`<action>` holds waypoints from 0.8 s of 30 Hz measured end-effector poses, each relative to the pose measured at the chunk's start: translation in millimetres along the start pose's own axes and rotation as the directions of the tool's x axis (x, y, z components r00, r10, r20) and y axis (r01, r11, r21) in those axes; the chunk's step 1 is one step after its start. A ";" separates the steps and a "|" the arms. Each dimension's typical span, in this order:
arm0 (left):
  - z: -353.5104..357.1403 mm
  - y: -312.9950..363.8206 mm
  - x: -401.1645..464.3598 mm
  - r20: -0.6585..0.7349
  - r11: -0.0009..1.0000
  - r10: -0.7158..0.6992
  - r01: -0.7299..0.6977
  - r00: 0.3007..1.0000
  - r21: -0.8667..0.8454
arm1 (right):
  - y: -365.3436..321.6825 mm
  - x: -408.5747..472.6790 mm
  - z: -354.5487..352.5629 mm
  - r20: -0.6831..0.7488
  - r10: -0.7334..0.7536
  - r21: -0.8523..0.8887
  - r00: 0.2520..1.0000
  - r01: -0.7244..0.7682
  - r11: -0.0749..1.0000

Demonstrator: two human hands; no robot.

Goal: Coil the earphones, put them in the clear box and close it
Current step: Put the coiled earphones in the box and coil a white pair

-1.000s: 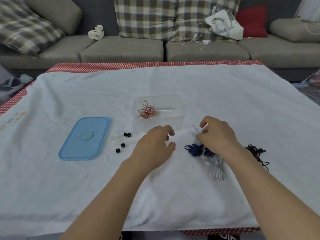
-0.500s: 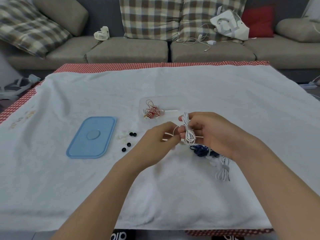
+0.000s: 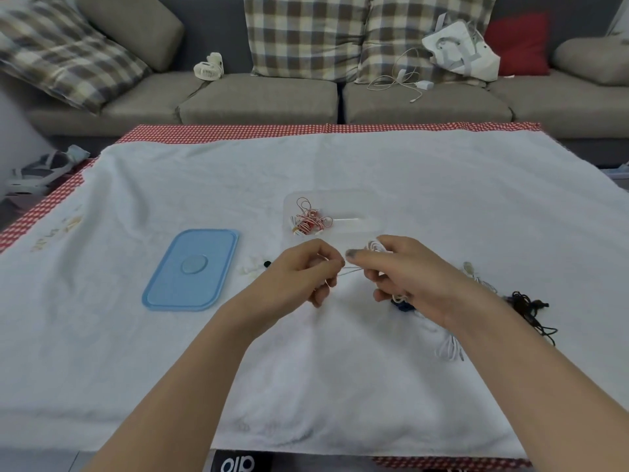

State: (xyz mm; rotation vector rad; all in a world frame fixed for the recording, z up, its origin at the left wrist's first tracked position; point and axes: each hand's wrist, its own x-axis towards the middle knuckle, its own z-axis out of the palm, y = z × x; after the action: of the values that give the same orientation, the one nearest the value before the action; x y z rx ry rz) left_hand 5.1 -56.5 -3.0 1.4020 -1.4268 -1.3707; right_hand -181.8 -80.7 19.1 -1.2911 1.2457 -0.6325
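Both hands meet above the towel-covered worktop (image 3: 204, 386). The right hand (image 3: 405, 277) has its fingers curled round a small bundle of white earphones (image 3: 374, 247), loops showing above the knuckles. The left hand (image 3: 303, 277) pinches a taut strand of the same cord between thumb and forefinger. Just beyond the fingers stands the clear box (image 3: 354, 202), open, with red-and-white earphones (image 3: 308, 221) inside. The blue lid (image 3: 190, 270) lies flat, well to the left of the left fingers. Black earphones (image 3: 527, 308) lie to the right of the right wrist.
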 end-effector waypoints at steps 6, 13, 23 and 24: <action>-6.7 -3.0 4.9 -0.130 0.995 -0.073 0.063 0.989 -0.078 | 3.9 3.2 13.6 0.042 -0.091 -0.042 0.995 0.092 0.995; -16.8 -8.9 6.1 -0.165 0.989 -0.124 0.109 0.978 -0.101 | 7.7 10.8 23.0 0.043 -0.124 -0.094 0.991 0.127 0.987; -17.9 -13.0 3.9 -0.228 0.998 -0.009 -0.005 0.974 -0.059 | 12.1 22.2 43.0 -0.073 -0.211 -0.129 0.975 0.201 0.971; -18.3 -12.3 3.8 -0.237 0.999 -0.004 -0.008 0.971 -0.048 | 11.9 22.8 43.6 -0.080 -0.214 -0.130 0.974 0.203 0.971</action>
State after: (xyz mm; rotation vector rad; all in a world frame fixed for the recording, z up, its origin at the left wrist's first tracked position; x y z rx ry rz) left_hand 24.7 -62.1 -12.1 1.4781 -1.2308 -1.1832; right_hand -138.5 -83.0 -7.1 -1.5218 1.2495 -0.7851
